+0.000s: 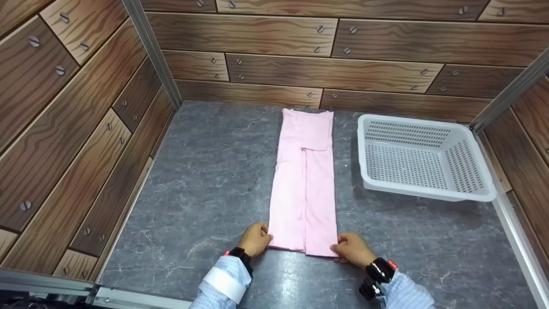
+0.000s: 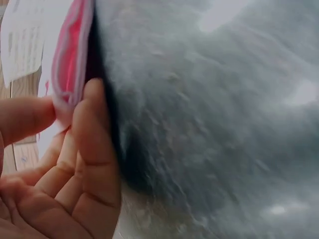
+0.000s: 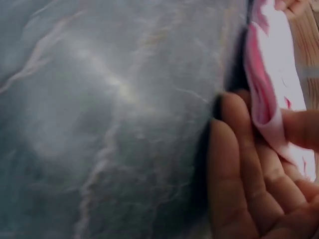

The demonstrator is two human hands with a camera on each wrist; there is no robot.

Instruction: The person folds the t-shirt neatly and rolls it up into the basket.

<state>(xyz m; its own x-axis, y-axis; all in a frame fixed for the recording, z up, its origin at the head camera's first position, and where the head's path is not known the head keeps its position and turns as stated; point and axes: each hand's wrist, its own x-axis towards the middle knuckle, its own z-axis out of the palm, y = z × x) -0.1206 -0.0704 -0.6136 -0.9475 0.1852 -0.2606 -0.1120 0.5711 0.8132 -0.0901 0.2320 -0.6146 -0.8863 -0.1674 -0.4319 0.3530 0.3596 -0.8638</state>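
A pink garment (image 1: 304,184), folded into a long narrow strip, lies lengthwise on the grey marbled surface in the head view. My left hand (image 1: 256,239) pinches its near left corner between thumb and fingers; the left wrist view shows the layered pink edge (image 2: 72,55) there. At the near right corner, my right hand (image 1: 354,249) pinches the cloth the same way, the thumb on top and the fingers beneath. In the right wrist view the folded hem (image 3: 264,84) shows its layers. A seam or fold line runs down the strip's middle, with a flap folded across the far part.
A white perforated plastic basket (image 1: 424,163) stands to the right of the cloth, with nothing seen inside. Wood-patterned panels (image 1: 274,38) enclose the surface at the back and sides, with metal frame posts (image 1: 154,56) at the corners.
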